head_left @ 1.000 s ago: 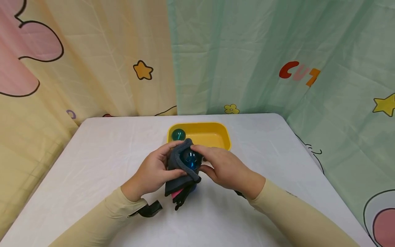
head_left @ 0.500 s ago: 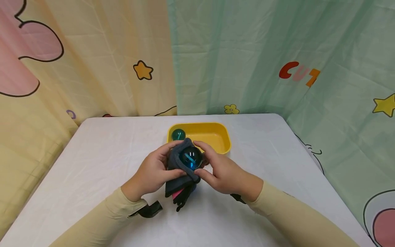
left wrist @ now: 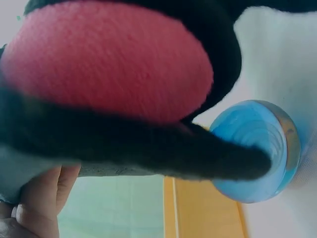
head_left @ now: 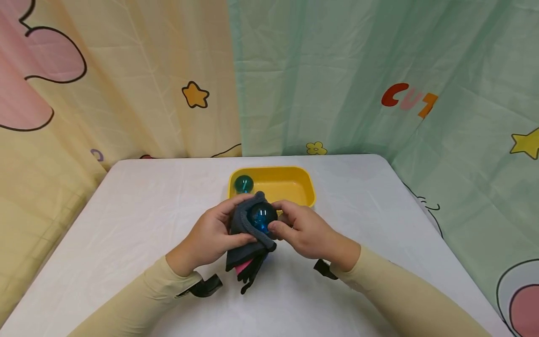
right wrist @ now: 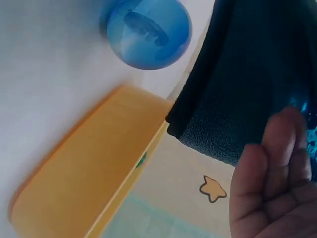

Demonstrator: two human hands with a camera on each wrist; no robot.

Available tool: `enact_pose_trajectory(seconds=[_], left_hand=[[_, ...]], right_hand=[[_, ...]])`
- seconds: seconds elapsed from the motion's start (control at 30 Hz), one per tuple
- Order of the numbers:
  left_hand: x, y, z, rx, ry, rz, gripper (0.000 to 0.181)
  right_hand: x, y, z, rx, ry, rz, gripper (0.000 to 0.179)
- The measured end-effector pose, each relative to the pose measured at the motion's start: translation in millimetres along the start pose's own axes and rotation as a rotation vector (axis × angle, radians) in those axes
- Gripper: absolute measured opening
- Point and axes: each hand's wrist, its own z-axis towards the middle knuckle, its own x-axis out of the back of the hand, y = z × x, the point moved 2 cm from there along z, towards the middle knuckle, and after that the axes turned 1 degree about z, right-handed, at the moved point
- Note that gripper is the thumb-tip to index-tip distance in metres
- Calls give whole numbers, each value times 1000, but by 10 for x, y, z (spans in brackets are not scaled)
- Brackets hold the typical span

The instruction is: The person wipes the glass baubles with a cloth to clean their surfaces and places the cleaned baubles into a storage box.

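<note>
Below centre, the right hand (head_left: 310, 231) has slid its thumb up, pinching the translucent blue ball (head_left: 262, 213), now steadied against dark grey cloth (head_left: 240, 222) the left hand (head_left: 205, 238) grips.

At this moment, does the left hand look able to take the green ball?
Probably not at once: the left hand grips the dark grey cloth and would likely have to let go first. Otherwise the way looks free: the green ball lies just beyond that hand, its top uncovered.

Soft light fills the tabletop (head_left: 358, 196) to its far corners.
Glare dots the held blue ball (head_left: 262, 214); dark fabric (left wrist: 148, 144) blurs in left wrist view.
</note>
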Motion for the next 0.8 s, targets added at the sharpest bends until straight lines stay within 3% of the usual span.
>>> enact_pose_trajectory(seconds=[0.1,0.3,0.4,0.47,0.53,0.7,0.8], left_hand=[[1,-8,3,3,7,19,75],[37,-11,-1,7,25,23,79],[45,-7,-8,15,19,11,78],[40,1,-7,10,13,16,78],[29,14,-4,-1,7,25,78],[0,29,5,-13,5,34,76],[-5,15,-4,-1,8,38,75]], right_hand=[[-22,-4,-3,27,6,4,42],[1,-47,-5,203,-3,-322,79],[27,-65,1,261,10,-446,76],[37,-70,4,262,24,-460,73],[39,-71,3,215,24,-401,72],[-1,-20,4,21,-10,-27,52],[-29,-5,4,1,-4,58,44]])
